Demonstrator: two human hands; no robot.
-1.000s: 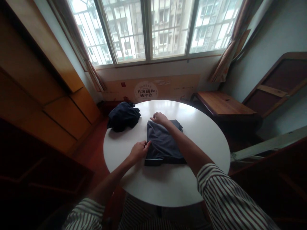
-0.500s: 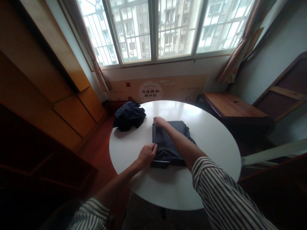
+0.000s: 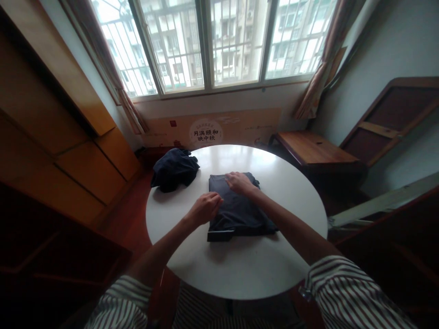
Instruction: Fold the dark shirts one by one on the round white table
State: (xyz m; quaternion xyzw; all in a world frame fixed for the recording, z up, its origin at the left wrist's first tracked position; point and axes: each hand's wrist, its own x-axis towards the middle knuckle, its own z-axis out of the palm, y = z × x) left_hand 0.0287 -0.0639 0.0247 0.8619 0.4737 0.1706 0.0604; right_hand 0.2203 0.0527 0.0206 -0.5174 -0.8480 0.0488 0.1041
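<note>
A dark grey folded garment [image 3: 236, 212] lies on the round white table [image 3: 302, 233], with a light strip along part of its near edge. My right hand [image 3: 239, 183] rests over its far part, fingers stretched out across the cloth. At its left edge is my left hand [image 3: 207, 206], its fingers curled together just over the cloth, with nothing visible in them. The left fingertips are partly turned away from view. A crumpled dark navy cloth [image 3: 174, 169] sits at the table's far left rim.
A low wooden table [image 3: 317, 148] stands beyond on the right, near a leaning framed panel [image 3: 380, 121]. Wooden cabinets [image 3: 82, 164] line the left side. Behind the table, a printed banner [image 3: 240, 125] runs below the barred window [image 3: 236, 45].
Both hands have come off the garment's left edge. My right hand has shifted right onto its far part, and my left has risen slightly. The view has turned a little right.
</note>
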